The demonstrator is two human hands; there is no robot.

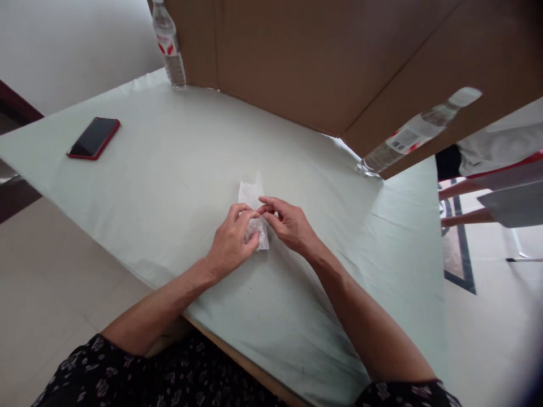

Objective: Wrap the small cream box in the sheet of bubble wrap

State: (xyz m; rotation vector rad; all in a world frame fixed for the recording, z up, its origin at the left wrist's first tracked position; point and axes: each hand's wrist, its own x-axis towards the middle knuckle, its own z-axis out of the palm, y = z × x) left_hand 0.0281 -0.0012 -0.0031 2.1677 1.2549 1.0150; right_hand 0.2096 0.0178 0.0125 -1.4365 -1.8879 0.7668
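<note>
In the head view, a small whitish packet (250, 194) lies on the pale green tabletop (169, 175) at the centre of the clock, with the left hand (233, 236) at its seven o'clock side and the right hand (292, 226) at three. Both hands have bent fingers, tips close together over the packet — whether they pinch anything cannot be told. Around them sit a red-edged phone (94, 138) at ten o'clock, one bottle (169, 51) at eleven and another bottle (407, 138) at two, both near brown cardboard (288, 62).

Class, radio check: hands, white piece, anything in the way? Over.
Left hand over white piece, grip unclear. Right hand alongside, grip also unclear. Phone and bottles apart from both hands.
</note>
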